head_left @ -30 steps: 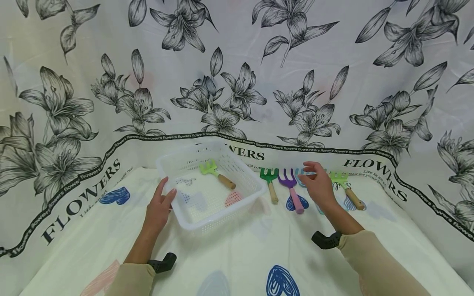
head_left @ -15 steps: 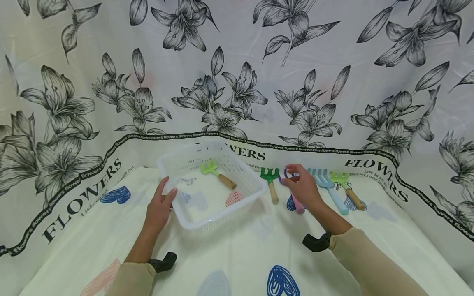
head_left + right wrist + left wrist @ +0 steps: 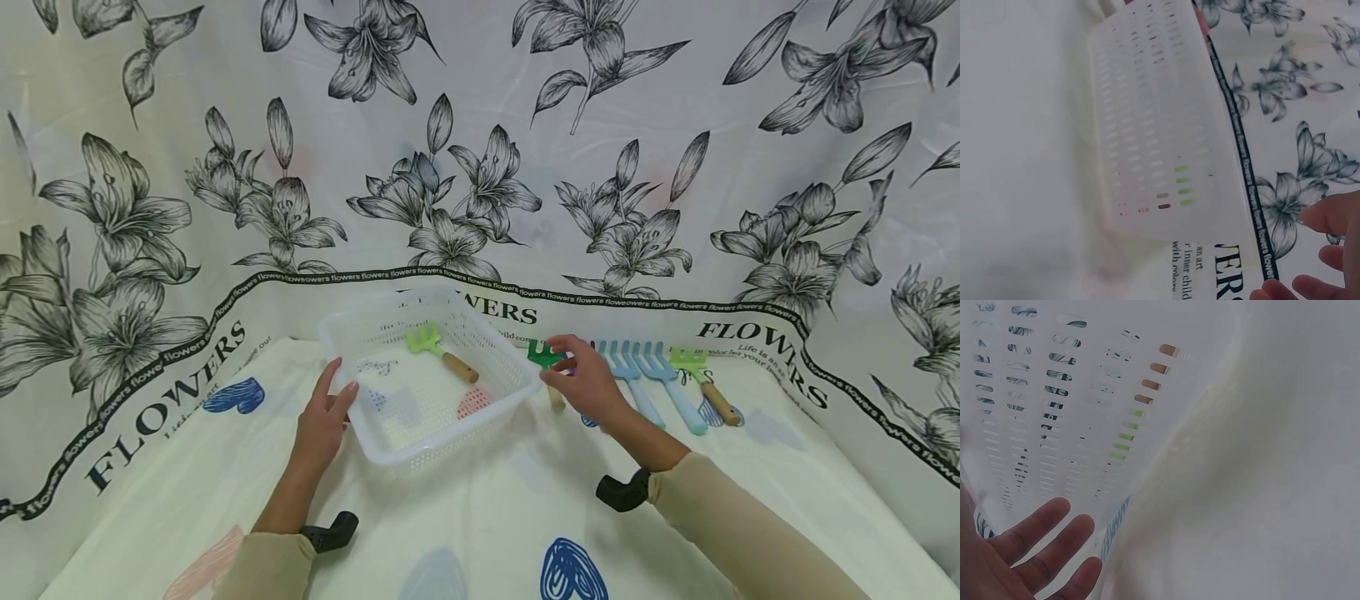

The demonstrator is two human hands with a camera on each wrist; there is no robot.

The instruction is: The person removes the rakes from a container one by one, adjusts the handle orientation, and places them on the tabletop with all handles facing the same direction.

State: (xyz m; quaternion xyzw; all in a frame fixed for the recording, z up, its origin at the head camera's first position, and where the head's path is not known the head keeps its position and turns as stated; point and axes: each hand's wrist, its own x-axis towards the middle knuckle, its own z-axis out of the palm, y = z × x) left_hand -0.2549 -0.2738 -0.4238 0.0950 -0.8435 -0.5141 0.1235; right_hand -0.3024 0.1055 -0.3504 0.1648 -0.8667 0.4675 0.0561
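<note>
A white perforated plastic basket (image 3: pixel 435 446) has a small hand fork (image 3: pixel 457 367) lying in it, with lime-green tines and a wooden handle. My left hand (image 3: pixel 321 421) holds the basket's left rim between thumb and index finger. In the left wrist view, other fingers of the left hand (image 3: pixel 1047 553) spread beside its holed wall. My right hand (image 3: pixel 588 383) hovers near the right rim with parted, bent fingers and holds nothing. It partly covers a dark green hand fork (image 3: pixel 543 353) and mostly hides a purple one. In the right wrist view, that hand's fingers (image 3: pixel 1335 215) stand apart from the basket.
Right of my right hand lie two light blue hand forks (image 3: pixel 637 387) (image 3: pixel 675 400) and another lime-green fork (image 3: pixel 712 396) with a wooden handle. A white cloth printed with hearts (image 3: pixel 573 575) covers the table. A floral curtain (image 3: pixel 480 200) rises behind.
My right hand has moved left across the row of forks toward the basket, uncovering the light blue forks and covering the purple and dark green ones. The left hand and basket stay put.
</note>
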